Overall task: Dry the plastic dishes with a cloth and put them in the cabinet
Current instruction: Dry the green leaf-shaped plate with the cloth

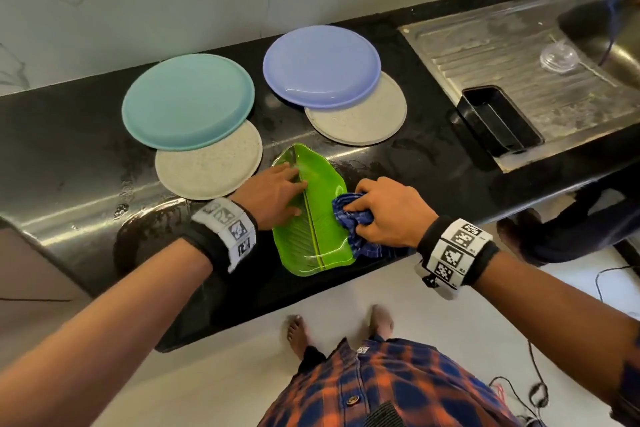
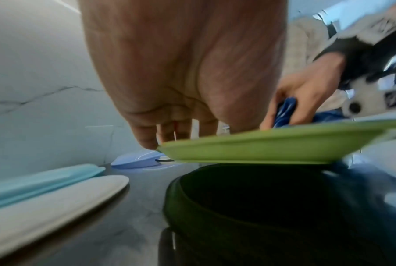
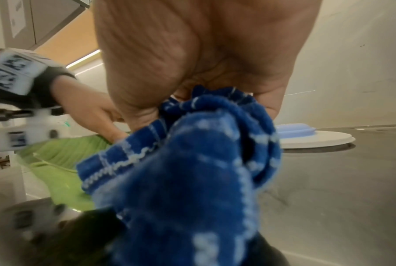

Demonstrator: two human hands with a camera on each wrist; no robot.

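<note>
A green leaf-shaped plastic plate [image 1: 313, 225] lies on the black counter [image 1: 408, 163] near its front edge. My left hand [image 1: 277, 194] lies flat on the plate's left half with straight fingers, holding it down. My right hand [image 1: 384, 211] grips a bunched blue checked cloth [image 1: 349, 218] against the plate's right edge. In the left wrist view the green plate [image 2: 272, 144] shows edge-on under my left hand [image 2: 183, 75]. The right wrist view is filled by the cloth [image 3: 192, 171] under my right hand [image 3: 203, 54], with the green plate [image 3: 62, 171] at the left.
Behind the green plate a teal plate [image 1: 188, 100] overlaps a grey one [image 1: 211, 166], and a blue plate [image 1: 322, 66] overlaps another grey one [image 1: 367, 114]. A steel drainboard [image 1: 512, 55] with a black rectangular tray [image 1: 498, 121] and a clear lid [image 1: 559, 57] lies to the right. The counter is wet.
</note>
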